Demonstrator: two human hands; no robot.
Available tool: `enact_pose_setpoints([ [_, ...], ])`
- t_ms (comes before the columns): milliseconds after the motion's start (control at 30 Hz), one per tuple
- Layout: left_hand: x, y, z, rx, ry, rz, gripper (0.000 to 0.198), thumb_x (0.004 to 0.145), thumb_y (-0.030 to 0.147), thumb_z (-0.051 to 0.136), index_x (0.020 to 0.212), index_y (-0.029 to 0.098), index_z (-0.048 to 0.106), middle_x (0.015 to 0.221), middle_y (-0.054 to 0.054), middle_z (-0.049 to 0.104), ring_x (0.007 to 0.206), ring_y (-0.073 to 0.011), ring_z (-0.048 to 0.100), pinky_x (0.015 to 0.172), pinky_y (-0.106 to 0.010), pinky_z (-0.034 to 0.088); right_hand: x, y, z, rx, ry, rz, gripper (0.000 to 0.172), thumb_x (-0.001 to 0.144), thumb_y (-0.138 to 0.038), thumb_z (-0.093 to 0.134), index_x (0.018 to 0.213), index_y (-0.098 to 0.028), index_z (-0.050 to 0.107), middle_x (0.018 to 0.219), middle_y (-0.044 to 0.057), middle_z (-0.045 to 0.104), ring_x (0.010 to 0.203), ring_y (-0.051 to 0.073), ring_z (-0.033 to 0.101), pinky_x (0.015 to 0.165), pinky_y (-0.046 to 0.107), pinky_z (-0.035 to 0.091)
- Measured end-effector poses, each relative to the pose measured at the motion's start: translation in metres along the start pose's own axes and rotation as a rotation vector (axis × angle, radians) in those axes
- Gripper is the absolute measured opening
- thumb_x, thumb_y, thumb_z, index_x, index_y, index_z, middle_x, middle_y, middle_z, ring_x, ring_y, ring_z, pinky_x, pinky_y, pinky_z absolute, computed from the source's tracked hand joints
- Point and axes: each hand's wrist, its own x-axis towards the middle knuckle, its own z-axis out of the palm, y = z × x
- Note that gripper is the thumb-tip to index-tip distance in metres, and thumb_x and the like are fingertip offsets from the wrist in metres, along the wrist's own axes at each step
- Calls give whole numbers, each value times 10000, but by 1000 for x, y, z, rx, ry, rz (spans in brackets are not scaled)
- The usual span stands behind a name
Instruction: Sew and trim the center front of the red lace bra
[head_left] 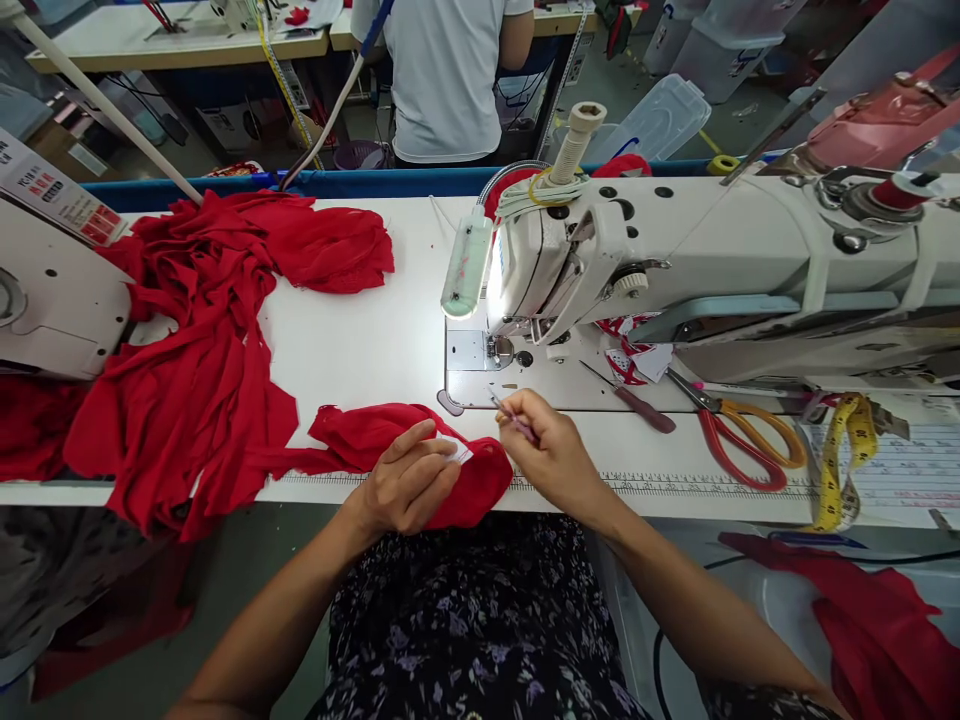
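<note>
My left hand [409, 485] rests on a folded red fabric piece [360, 435] at the table's front edge, its fingers closed on a small white label [455, 452]. Just to its right, my right hand [551, 450] is closed on a thin pen-like tool [504, 410] whose tip points up toward the sewing machine's needle plate [480, 365]. The two hands are a few centimetres apart.
A white sewing machine [712, 260] with a lit lamp [466, 265] fills the right. Orange-handled scissors [739, 430], a dark-handled tool [637, 402] and a yellow tape measure [844, 455] lie to the right. Red fabric pieces [202, 340] are piled left. A person in a white shirt [442, 75] stands behind.
</note>
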Motion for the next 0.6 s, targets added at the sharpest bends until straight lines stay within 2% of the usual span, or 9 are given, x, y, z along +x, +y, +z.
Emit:
enact_pose_setpoints([
  [67, 0, 0, 0, 2, -2, 1, 160, 899, 1, 526, 857, 117, 628, 699, 10, 607, 848, -149, 726, 1004, -388, 582, 0, 1, -6, -6, -27, -21, 70, 888, -252, 516, 843, -213, 554, 622, -68, 465, 550, 97, 390, 542, 227, 329],
  [200, -2, 1, 2, -15, 5, 4, 157, 904, 12, 526, 878, 128, 628, 725, 6, 614, 872, -150, 716, 995, -394, 583, -4, -1, -10, -79, -249, -158, 165, 929, -254, 529, 1026, -223, 659, 750, -33, 634, 628, 104, 496, 619, 237, 370],
  [300, -8, -1, 6, -92, 0, -98, 130, 893, 32, 572, 927, 148, 619, 787, -3, 634, 873, -145, 696, 1033, -441, 551, -7, 2, -8, -169, -236, -136, 254, 907, -357, 625, 1131, -239, 646, 800, -28, 666, 663, 112, 524, 637, 242, 365],
  [367, -10, -7, 6, -181, -45, -244, 119, 890, 79, 614, 975, 163, 612, 866, -25, 653, 885, -147, 674, 1054, -474, 525, -8, 6, -7, -233, -210, -75, 242, 882, -394, 659, 1060, -231, 655, 728, -42, 623, 631, 111, 491, 611, 245, 331],
  [400, -9, -11, 5, -223, -86, -324, 122, 894, 119, 631, 1004, 171, 614, 924, -43, 661, 925, -159, 664, 1071, -493, 503, -8, 9, -7, -250, -216, -46, 180, 888, -391, 643, 948, -222, 656, 666, -51, 572, 600, 108, 453, 590, 248, 304],
  [433, -6, -17, 2, -267, -139, -398, 126, 903, 165, 637, 1027, 182, 622, 986, -60, 666, 983, -176, 652, 1092, -515, 472, -8, 10, -8, -246, -230, -17, 191, 902, -381, 610, 814, -212, 626, 611, -57, 507, 573, 104, 408, 571, 252, 275],
  [500, 7, -31, -9, -380, -293, -516, 134, 938, 254, 605, 1056, 207, 649, 1082, -73, 674, 1080, -204, 627, 1117, -536, 416, -6, 10, -11, -147, -269, 55, 339, 916, -393, 558, 640, -202, 508, 566, -60, 385, 551, 100, 329, 546, 257, 234],
  [567, 29, -46, -23, -562, -475, -604, 172, 979, 301, 533, 1028, 209, 669, 1008, -36, 709, 967, -179, 649, 1040, -460, 462, -3, 6, -17, 65, -323, 137, 371, 902, -466, 562, 649, -201, 506, 588, -61, 346, 561, 99, 299, 537, 255, 227],
  [600, 42, -53, -29, -636, -557, -671, 220, 993, 321, 493, 990, 199, 676, 905, -13, 709, 840, -153, 641, 924, -374, 506, 0, 2, -20, 181, -352, 175, 373, 891, -511, 569, 690, -198, 540, 601, -63, 338, 562, 98, 288, 532, 254, 224],
])
